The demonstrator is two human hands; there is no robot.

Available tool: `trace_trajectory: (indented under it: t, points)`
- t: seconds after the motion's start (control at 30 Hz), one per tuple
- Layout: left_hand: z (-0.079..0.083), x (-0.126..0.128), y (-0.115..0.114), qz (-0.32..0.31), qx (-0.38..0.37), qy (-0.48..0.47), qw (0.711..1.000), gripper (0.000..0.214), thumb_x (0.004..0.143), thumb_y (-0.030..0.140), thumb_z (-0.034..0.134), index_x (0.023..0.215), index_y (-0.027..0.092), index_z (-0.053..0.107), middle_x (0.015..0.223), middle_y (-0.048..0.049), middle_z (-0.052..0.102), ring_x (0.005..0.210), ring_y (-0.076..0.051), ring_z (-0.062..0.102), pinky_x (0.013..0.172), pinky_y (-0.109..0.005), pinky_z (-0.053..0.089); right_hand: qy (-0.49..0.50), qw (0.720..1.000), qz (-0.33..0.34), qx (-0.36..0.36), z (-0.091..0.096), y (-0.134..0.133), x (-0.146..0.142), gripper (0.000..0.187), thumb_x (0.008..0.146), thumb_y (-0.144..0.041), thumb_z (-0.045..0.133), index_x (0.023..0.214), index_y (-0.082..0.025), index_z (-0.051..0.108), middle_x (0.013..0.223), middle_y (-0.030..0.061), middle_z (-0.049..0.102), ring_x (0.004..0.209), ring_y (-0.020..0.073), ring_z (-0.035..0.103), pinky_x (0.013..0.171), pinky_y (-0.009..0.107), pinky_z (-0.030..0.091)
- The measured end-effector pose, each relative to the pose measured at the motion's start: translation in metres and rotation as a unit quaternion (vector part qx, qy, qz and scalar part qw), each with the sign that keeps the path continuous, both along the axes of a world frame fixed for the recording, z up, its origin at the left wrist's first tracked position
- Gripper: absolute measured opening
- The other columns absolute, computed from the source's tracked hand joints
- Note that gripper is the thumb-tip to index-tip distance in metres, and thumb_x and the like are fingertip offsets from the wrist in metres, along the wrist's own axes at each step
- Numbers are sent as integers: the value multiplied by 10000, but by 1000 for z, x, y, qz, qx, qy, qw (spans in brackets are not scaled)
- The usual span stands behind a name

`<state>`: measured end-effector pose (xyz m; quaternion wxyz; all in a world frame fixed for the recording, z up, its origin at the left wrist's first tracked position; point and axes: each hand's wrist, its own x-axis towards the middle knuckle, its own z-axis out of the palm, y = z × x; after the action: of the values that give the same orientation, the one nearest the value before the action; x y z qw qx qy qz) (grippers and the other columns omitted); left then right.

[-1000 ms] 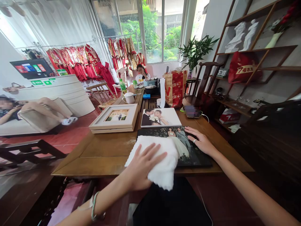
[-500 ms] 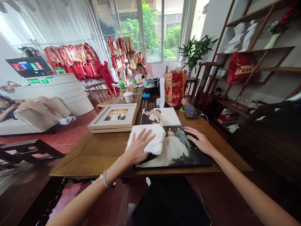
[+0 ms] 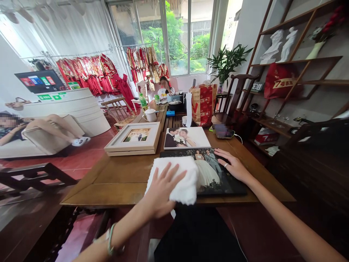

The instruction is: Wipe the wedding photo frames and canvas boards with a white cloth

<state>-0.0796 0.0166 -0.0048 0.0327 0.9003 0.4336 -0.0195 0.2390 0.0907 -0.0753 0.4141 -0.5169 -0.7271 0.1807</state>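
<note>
A large dark wedding photo panel [image 3: 218, 180] lies flat at the near edge of the wooden table [image 3: 120, 182]. My left hand [image 3: 160, 191] presses a folded white cloth [image 3: 181, 174] onto the panel's left part, fingers spread flat on top. On the panel's right edge rests my right hand [image 3: 233, 167], flat and open, a ring on one finger. A black garment covers my lap below the table edge.
Behind the panel lie a second wedding photo [image 3: 187, 137] and a stacked wooden picture frame [image 3: 133, 137]. Farther back stand a teapot [image 3: 149, 114], a red bag [image 3: 203, 102] and a phone [image 3: 222, 130]. One person sits at the far end, another reclines on the left sofa.
My left hand slid the cloth up to the panel's far left corner, then back toward the near edge. My right hand stayed put.
</note>
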Motion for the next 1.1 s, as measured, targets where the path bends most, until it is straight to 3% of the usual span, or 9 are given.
trace_trajectory:
  t: [0.17,0.3,0.43,0.57,0.67,0.77,0.83,1.03,1.1]
  points:
    - [-1,16,75,54,45,-10,997,684,777,248,428,1420,276,197,1493,-39,162,1354,-307,72,1016,-608,141,2,1000,0,0,0,-1,1,346,839,-347,486,1158,-270,597,1322,52,514,1264,241,412,1075,480,282]
    - [-3,24,91,85,55,-14,995,656,799,253,421,1419,266,207,1484,-54,189,1345,-317,108,1004,-614,163,-1,1000,2,0,-1,-1,1,343,840,-332,486,1160,-274,594,1320,51,515,1265,241,411,1074,485,284]
    - [-4,17,64,76,60,-14,995,757,713,190,446,1422,273,194,1500,-38,126,1357,-304,37,1014,-605,138,-5,1000,0,-3,0,-1,1,354,843,-324,478,1174,-260,586,1322,59,512,1274,238,399,1079,480,278]
    - [-5,8,11,62,28,-13,998,850,654,217,471,1431,301,138,1509,-13,30,1357,-295,-57,1022,-609,67,-11,1000,0,-1,-1,-1,0,358,845,-321,471,1176,-253,585,1320,62,514,1278,237,394,1080,477,278]
    - [-4,13,-28,45,-6,-20,999,892,635,251,494,1430,336,101,1504,11,-41,1347,-310,-111,1013,-622,-14,-14,1000,-3,4,-2,0,0,358,845,-321,465,1167,-232,594,1314,79,519,1274,238,399,1080,474,280]
    - [-1,29,-42,28,-47,-13,998,958,576,223,515,1427,350,94,1502,12,-55,1340,-325,-127,1002,-630,-52,-14,1000,-4,8,-4,1,0,359,843,-322,465,1160,-222,599,1310,90,521,1268,240,407,1077,473,284]
    - [2,40,-31,34,-51,-8,998,955,571,202,513,1427,345,113,1506,0,-19,1344,-322,-109,1003,-635,-33,-13,1000,-2,7,-3,1,0,357,841,-324,470,1160,-229,598,1312,85,520,1266,239,411,1075,474,288]
    - [3,65,49,71,18,-27,997,751,722,266,486,1417,302,204,1497,-52,141,1351,-333,41,998,-648,94,-5,1000,-1,-2,-2,0,1,355,840,-332,479,1170,-260,587,1329,60,505,1266,241,410,1071,483,291]
    - [-2,71,64,93,43,-36,994,710,752,292,480,1413,295,222,1490,-66,166,1347,-341,65,991,-653,103,-4,1000,-6,-3,-2,0,1,349,838,-330,482,1165,-268,590,1329,54,506,1265,241,412,1071,485,290]
